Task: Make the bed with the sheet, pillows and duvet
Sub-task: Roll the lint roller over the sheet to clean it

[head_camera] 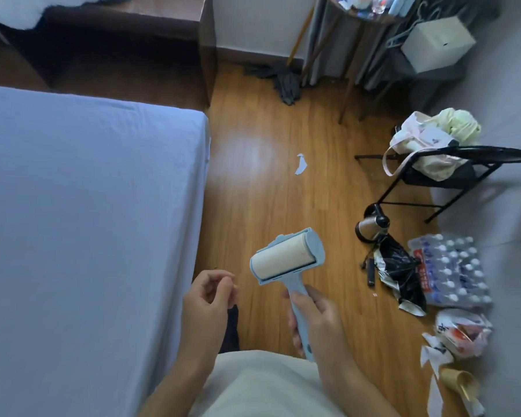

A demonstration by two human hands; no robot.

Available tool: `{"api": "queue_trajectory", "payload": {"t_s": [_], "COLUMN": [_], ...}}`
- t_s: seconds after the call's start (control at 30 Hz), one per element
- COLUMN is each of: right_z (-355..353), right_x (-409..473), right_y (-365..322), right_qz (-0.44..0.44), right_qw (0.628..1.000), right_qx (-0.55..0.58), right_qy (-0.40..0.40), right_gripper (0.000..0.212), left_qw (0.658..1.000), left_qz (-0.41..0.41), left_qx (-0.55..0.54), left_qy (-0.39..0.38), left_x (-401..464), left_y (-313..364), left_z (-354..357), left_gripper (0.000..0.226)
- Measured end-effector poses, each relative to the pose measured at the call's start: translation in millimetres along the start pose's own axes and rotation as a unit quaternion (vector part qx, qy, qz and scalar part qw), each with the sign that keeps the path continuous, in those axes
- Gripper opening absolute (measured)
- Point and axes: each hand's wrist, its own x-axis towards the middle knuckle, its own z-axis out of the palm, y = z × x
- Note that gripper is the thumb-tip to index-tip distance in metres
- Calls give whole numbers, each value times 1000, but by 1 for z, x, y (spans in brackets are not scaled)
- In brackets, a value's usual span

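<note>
The bed fills the left side, covered by a smooth light blue sheet. No pillows or duvet lie on it; a white fluffy item shows at the top left on a dark wooden surface. My right hand grips the handle of a light blue lint roller, its cream roll pointing up and left over the floor. My left hand hovers beside the bed's edge, palm up, fingers loosely curled with fingertips near the thumb; whether it pinches something tiny is unclear.
Wooden floor runs beside the bed, with a torn white paper scrap. To the right stand a black folding chair with a bag, a pack of bottles, a black bag and wrappers. A mop leans at the far wall.
</note>
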Motion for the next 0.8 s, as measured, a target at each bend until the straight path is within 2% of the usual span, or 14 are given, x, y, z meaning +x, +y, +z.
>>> {"api": "queue_trajectory", "payload": {"t_s": [0.17, 0.3, 0.43, 0.57, 0.73, 0.8], "right_z": [52, 79, 86, 88, 77, 68], "right_x": [70, 115, 162, 230, 334, 377], "right_y": [-83, -124, -156, -193, -264, -304], "right_qz": [-22, -25, -13, -1, -7, -14], "right_qw": [1000, 999, 1000, 999, 998, 997], "right_qx": [13, 24, 17, 22, 14, 17], "right_qy": [-3, -12, -13, -23, -53, -67], "right_gripper": [24, 28, 22, 33, 36, 31], "left_qw": [998, 999, 999, 1000, 999, 999], "left_qz": [48, 23, 6, -10, -3, -2], "left_qx": [-3, 1, 7, 18, 25, 21], "left_qy": [-28, -34, -36, -11, 35, 50], "left_x": [94, 152, 205, 269, 358, 397], "left_y": [73, 101, 121, 140, 185, 211], "left_z": [-5, -4, 4, 23, 63, 86], "left_gripper": [16, 16, 17, 19, 17, 16]}}
